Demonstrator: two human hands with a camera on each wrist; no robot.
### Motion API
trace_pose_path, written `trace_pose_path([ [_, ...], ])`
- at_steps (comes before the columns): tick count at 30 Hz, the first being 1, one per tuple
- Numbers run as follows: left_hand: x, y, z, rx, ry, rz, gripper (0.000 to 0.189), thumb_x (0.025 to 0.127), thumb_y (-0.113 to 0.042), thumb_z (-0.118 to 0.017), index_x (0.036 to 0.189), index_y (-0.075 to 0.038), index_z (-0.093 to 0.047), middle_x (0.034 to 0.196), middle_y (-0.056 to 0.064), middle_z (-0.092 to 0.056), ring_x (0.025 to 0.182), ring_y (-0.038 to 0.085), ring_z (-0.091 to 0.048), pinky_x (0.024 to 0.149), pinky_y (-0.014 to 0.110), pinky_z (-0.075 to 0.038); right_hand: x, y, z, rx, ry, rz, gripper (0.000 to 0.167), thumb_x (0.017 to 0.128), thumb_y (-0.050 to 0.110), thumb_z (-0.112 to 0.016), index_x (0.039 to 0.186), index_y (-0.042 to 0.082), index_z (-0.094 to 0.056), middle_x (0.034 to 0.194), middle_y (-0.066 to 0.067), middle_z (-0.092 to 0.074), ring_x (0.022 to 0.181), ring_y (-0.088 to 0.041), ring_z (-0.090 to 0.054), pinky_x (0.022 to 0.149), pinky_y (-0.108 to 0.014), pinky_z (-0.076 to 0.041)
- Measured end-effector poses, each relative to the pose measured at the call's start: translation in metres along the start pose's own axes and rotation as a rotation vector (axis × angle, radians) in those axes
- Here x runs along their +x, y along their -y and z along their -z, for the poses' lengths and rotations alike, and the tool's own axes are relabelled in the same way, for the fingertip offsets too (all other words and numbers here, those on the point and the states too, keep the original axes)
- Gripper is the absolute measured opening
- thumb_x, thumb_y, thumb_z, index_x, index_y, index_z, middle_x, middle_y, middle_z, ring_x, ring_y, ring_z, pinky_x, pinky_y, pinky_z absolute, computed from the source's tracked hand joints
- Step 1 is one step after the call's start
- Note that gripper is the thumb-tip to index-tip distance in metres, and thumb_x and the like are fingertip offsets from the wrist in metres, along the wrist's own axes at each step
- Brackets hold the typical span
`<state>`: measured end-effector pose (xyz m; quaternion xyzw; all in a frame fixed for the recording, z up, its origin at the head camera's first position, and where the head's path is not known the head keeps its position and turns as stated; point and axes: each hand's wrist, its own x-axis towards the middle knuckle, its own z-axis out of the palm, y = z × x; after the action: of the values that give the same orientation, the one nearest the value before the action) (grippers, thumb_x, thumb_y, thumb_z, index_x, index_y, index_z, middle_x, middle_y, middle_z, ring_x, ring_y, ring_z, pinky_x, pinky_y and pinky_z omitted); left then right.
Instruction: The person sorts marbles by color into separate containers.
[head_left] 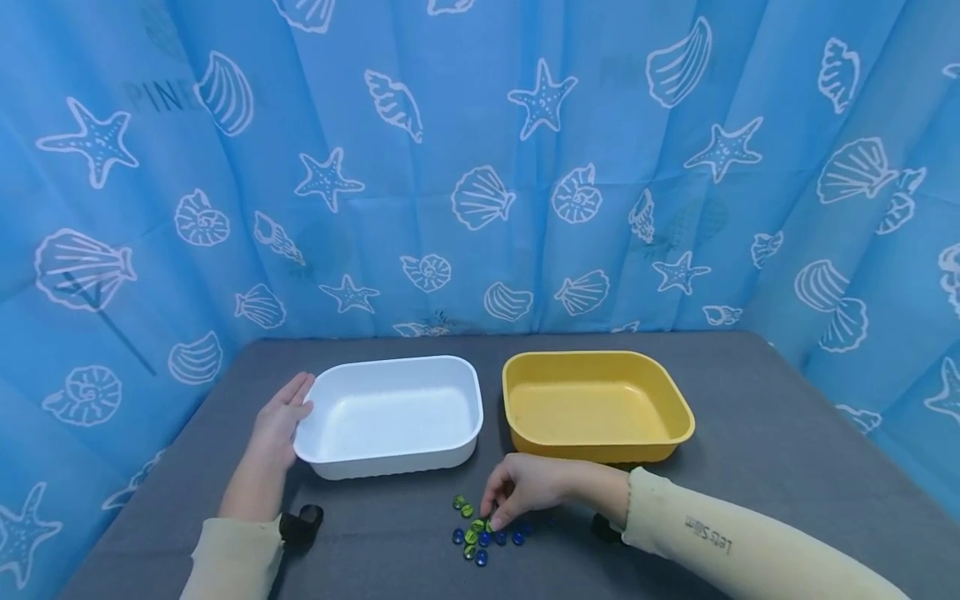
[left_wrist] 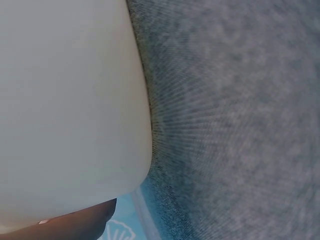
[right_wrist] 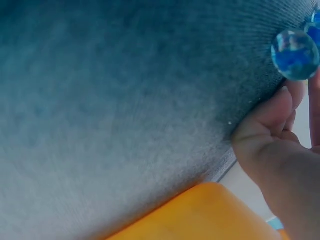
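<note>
A white plastic basin stands on the left of the table. My left hand holds its left side, the thumb at the rim and the fingers along the outer wall. In the left wrist view the basin's wall hides most of that hand. My right hand reaches down, thumb and fingertips bent, into a loose group of green glass marbles and blue glass marbles. In the right wrist view a clear-and-blue marble lies just past the thumb. I cannot tell whether a marble is between those fingertips.
A yellow basin stands right of the white one, just behind my right hand. Both basins look empty inside. Grey cloth covers the table, and a blue curtain with shell and starfish prints hangs behind it.
</note>
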<state>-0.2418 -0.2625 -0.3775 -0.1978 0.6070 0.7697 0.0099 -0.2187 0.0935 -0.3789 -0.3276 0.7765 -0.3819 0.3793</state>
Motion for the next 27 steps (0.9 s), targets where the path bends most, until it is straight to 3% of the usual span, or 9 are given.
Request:
trace_pose_path([
  [6,0.0,0.001,0.002,0.0,0.006,0.006,0.055,0.106,-0.007,-0.032,0.156,-0.02,-0.013,0.159,-0.004,-0.017,0.145,0.011,-0.016,0.114,0.029,-0.02,0.003,-0.001,-0.001,-0.009,-0.014,-0.037,0.006,0.09,0.006,-0.069,0.095,0.006,-0.073,0.076,0.002,-0.059,0.069,-0.011,-0.05,0.063,-0.021,-0.038],
  [13,0.0,0.002,0.001,0.003,-0.001,0.002,0.055,0.106,-0.008,-0.032,0.156,-0.02,-0.014,0.159,-0.003,-0.017,0.145,0.011,-0.015,0.114,0.029,-0.019,0.006,-0.012,0.002,-0.066,0.013,0.01,0.008,0.09,0.016,-0.07,0.096,0.012,-0.074,0.078,0.005,-0.061,0.07,-0.009,-0.053,0.063,-0.022,-0.043],
  [27,0.0,0.001,0.0,0.016,-0.015,-0.001,0.055,0.106,-0.008,-0.033,0.156,-0.02,-0.014,0.159,-0.003,-0.017,0.145,0.012,-0.015,0.114,0.03,-0.019,0.005,0.0,-0.006,-0.038,-0.068,-0.065,0.005,0.086,0.001,-0.071,0.086,0.006,-0.073,0.074,0.003,-0.059,0.067,-0.01,-0.049,0.061,-0.021,-0.037],
])
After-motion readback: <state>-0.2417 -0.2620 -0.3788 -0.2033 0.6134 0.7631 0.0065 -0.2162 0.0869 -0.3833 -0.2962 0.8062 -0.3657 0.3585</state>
